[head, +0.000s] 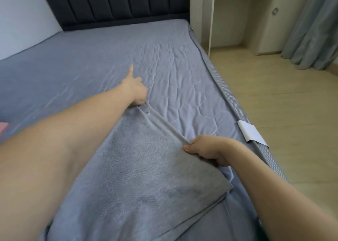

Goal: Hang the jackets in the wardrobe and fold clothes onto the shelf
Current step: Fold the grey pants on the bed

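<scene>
A grey knit garment [144, 167] lies spread on the bed [91, 61], its hem edge stretched taut between both hands. My left hand [134, 88] reaches far out over the mattress and pinches the far end of that edge, with the index finger sticking out straight. My right hand [204, 150] grips the near end of the same edge close to the bed's right side. The lower part of the garment runs under my arms and out of view.
The bed has a dark padded headboard [113, 2] and a wall on its left. A pink item [3, 129] peeks in at the left edge. A white tag [251, 132] hangs over the mattress side. Wood floor [283, 97], a white desk [228, 11] and curtains [314, 24] lie to the right.
</scene>
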A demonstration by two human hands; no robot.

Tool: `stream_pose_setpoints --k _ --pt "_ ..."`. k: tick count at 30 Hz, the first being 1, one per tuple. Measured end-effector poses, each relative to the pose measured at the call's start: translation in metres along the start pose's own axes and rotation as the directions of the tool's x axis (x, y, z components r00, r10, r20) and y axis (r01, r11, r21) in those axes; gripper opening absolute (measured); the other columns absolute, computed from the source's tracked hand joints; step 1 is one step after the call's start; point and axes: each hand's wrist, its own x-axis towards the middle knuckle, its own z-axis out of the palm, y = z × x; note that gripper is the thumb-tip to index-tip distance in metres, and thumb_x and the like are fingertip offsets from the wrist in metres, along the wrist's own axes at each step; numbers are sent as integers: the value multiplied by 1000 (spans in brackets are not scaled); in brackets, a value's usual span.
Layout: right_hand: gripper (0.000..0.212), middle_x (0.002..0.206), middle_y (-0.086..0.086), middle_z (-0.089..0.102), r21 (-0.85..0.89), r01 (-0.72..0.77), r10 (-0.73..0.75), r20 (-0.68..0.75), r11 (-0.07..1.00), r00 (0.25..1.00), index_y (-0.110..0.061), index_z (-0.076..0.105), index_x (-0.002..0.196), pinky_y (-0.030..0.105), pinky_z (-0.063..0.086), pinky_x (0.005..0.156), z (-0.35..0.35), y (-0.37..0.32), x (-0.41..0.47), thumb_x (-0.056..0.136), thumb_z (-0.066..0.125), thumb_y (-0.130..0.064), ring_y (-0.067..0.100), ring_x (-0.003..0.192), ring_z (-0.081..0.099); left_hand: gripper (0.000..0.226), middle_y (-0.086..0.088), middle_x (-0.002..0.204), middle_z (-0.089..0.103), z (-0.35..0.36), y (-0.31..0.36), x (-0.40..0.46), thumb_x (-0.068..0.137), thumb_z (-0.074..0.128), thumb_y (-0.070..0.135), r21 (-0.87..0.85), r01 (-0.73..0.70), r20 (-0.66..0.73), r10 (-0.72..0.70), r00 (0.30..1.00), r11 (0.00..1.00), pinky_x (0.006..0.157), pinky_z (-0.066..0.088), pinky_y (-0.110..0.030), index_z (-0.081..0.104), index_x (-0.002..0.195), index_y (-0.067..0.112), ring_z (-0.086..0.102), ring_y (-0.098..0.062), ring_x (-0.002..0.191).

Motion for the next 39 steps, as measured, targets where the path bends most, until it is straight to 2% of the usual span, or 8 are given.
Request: stream_pose_setpoints --k 5,10,12,15,22,27,34,39 --pt "54 107 10 73 152 -96 35 365 984 931 -6 67 112 37 55 88 -8 8 -13 74 78 -44 24 100 70 47 -9 155 26 -4 47 -28 98 38 20 -403 178 -161 -261 952 898 116 2 -65 35 144 13 21 -30 143" --pt "24 88 19 69 135 -78 9 452 988 892 2 64 100 37 59 72 -9 12 -23 84 68 -16 29 75 68 44 4 88 53 4 90 -177 83 41 70 -951 -125 -166 -127 978 282 71 40 -36 44 84 26 54 -23 86" --pt "14 62 15 51 271 -3 -93 341 963 935 -4 53 88 21 45 40 -9 4 -25 89 61 -15 19 46 51 75 10 88 45 9 114 -249 59 24 101 -917 -126 -48 207 977 379 78 42 -37 36 82 31 49 -17 89" --pt "12 57 6 42 544 113 -211 121 831 970 -17 50 98 14 30 32 -7 -14 -23 96 52 -6 9 33 36 69 2 108 41 5 141 -302 64 36 89 -680 -127 -87 93 992 722 80 41 -42 34 100 30 44 -23 104" --pt "34 79 20 68 880 153 -377 32 450 926 7 71 77 33 60 61 17 -53 -25 70 37 7 29 70 71 7 -5 93 67 39 74 -282 83 56 25 -699 61 180 92 979 713 61 45 -28 54 84 18 60 -23 75" --pt "20 77 16 68 234 364 -368 -29 901 929 1 63 91 26 56 60 34 -64 -19 91 46 11 20 64 65 6 2 56 56 84 4 -276 62 63 16 -921 315 364 219 905 230 44 38 -18 58 61 13 53 -15 49" --pt "14 83 7 65 -205 430 -461 -590 879 662 -15 66 91 32 46 68 16 -175 37 90 54 -20 29 84 60 6 -8 80 65 125 -100 -179 79 59 16 -915 315 209 -370 905 254 54 40 -20 58 76 12 59 -22 69" --pt "89 152 16 24 -365 -37 -191 -565 930 803 -21 33 147 47 23 113 46 -190 97 79 49 -75 36 140 23 75 -15 128 56 201 -35 -146 67 72 56 -796 232 564 -545 620 -559 101 45 -45 51 126 14 55 -36 118"
